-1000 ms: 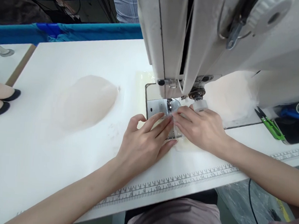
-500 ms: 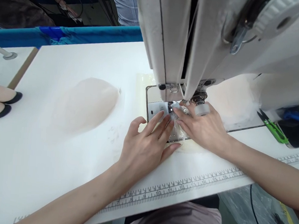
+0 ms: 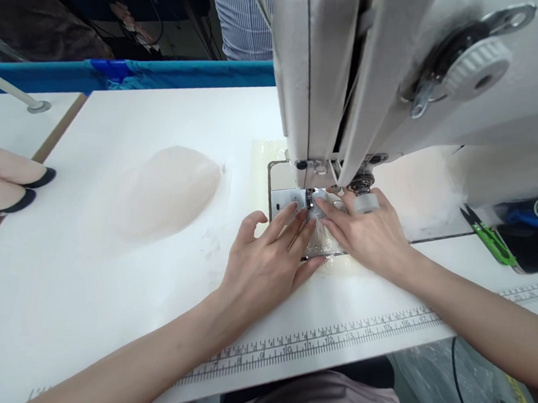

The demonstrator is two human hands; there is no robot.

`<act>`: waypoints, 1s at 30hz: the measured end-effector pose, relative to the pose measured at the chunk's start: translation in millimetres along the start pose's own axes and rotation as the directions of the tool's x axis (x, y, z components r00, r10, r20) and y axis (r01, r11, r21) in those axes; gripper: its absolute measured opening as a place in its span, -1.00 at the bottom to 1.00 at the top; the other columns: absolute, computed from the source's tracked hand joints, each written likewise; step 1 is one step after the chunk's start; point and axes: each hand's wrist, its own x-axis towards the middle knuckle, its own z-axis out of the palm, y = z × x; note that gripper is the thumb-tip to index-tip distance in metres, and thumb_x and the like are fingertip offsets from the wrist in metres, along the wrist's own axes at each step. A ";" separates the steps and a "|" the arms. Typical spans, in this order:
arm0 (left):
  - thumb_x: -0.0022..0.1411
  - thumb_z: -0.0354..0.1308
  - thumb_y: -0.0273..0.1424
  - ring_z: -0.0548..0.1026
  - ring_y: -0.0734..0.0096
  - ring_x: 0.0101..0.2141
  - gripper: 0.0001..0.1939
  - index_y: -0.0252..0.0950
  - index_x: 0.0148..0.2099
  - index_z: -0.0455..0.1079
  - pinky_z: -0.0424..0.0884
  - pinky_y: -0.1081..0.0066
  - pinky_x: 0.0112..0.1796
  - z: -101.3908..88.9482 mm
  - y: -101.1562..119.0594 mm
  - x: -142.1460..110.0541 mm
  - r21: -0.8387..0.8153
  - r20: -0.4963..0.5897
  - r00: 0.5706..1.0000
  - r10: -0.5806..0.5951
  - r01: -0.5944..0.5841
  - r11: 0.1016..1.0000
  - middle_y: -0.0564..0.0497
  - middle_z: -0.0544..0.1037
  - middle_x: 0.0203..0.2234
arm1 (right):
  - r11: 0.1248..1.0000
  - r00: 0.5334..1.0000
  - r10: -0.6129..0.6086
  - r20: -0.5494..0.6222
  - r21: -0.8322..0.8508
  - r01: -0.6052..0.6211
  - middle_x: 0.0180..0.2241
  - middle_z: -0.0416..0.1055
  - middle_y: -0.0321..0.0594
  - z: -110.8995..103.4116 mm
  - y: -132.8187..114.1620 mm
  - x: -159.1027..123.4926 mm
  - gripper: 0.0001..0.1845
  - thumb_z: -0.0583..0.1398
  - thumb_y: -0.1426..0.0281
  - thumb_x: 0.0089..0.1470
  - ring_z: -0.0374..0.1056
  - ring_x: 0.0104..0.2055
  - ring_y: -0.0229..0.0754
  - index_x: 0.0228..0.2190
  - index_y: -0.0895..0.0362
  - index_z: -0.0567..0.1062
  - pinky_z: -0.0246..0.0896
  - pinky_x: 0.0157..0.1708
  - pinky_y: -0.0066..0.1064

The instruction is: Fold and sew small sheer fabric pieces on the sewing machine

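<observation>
A sewing machine head [image 3: 325, 75] stands over a metal needle plate [image 3: 285, 198], its presser foot [image 3: 309, 198] down near the plate. A thin see-through material [image 3: 324, 240] lies by the foot, partly hidden under my fingers. My left hand [image 3: 264, 257] rests flat left of and in front of the foot, fingers stretched out, fingertips on the plate and the material's edge. From the right, my right hand [image 3: 364, 224] reaches in with thumb and fingers apart, fingertips pressing beside the foot. A white roll-like piece [image 3: 366, 203] sits at its fingers.
A sheer beige piece [image 3: 171, 194] lies on the white table [image 3: 115, 313] to the left. Green thread snips [image 3: 493, 243] and a dark phone-like slab [image 3: 533, 247] lie at right. A printed ruler [image 3: 308, 350] runs along the front edge. Two beige, black-tipped forms [image 3: 9, 184] enter from the left.
The whole view has shifted slightly, moving the scene right and down in the picture. Both hands keep nearly the same position by the presser foot.
</observation>
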 end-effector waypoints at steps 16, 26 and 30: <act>0.36 0.03 -0.25 0.45 0.04 0.03 -0.65 -0.32 0.09 0.39 0.26 0.04 -0.11 7.4 -4.3 1.4 0.022 -0.034 0.999 -0.003 0.004 1.000 -0.19 0.56 -0.05 | 1.000 0.999 0.003 -0.050 0.022 -0.001 -0.01 0.44 -0.05 -0.6 2.9 0.8 -0.66 0.02 0.32 0.32 0.29 0.01 -0.02 0.00 0.12 0.47 -0.02 0.00 -0.16; 0.28 -0.02 -0.39 0.47 0.15 -0.10 -0.66 -0.34 0.05 0.41 0.28 0.13 -0.17 -6.6 -10.8 7.6 -0.174 0.140 0.990 0.014 0.011 0.985 -0.09 0.54 -0.06 | 0.862 0.962 -0.149 0.228 0.507 0.014 -0.12 0.45 -0.26 -44.1 8.8 -10.8 -0.69 0.29 0.16 0.05 0.38 -0.26 -0.16 -0.22 0.08 0.51 0.14 -0.32 -0.35; 0.18 0.07 -0.27 0.42 0.06 -0.07 -0.51 -0.37 0.12 0.36 0.31 0.09 -0.16 -8.1 -19.4 15.5 -0.272 0.290 0.956 0.040 0.042 0.961 -0.15 0.46 0.00 | 0.806 0.952 -0.103 0.287 0.586 -0.090 -0.27 0.46 -0.34 -46.3 11.3 -10.5 -0.86 0.10 0.40 0.23 0.35 -0.38 -0.28 -0.34 0.07 0.46 0.01 -0.46 -0.45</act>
